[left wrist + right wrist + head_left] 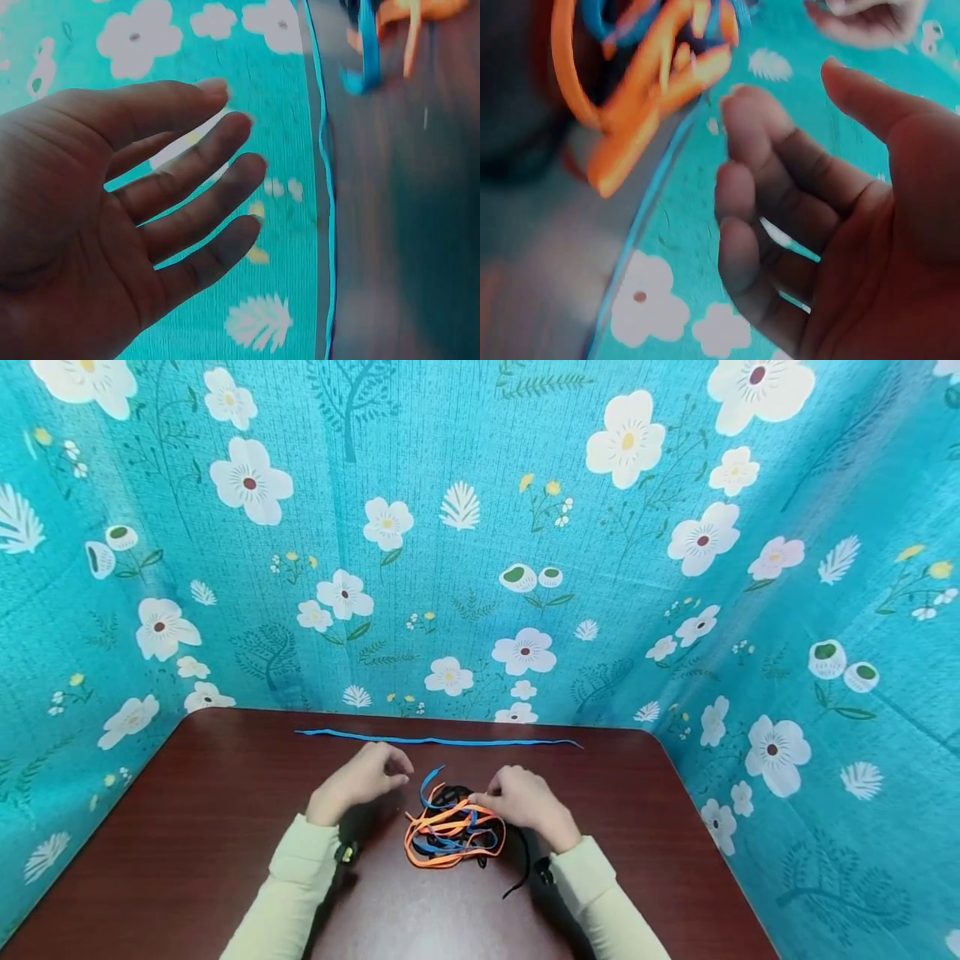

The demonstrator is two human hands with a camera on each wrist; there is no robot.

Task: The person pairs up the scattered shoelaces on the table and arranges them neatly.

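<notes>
A tangled pile of flat shoelaces lies on the table, with an orange lace (438, 863) on top, a blue lace (424, 793) woven through it and a black lace (527, 864) trailing out to the right. Behind it, a single blue shoelace (450, 742) is stretched nearly straight along the table's far edge. My left hand (367, 774) hovers left of the pile, fingers loosely bent and apart, holding nothing. At the pile's right side is my right hand (525, 797); the right wrist view shows its thumb apart from the relaxed fingers (739, 191), with nothing between them.
The dark brown table (187, 827) has rounded far corners. A turquoise floral cloth (450, 568) hangs right behind it and along both sides. Each wrist wears a strapped device under a pale sleeve (296, 868).
</notes>
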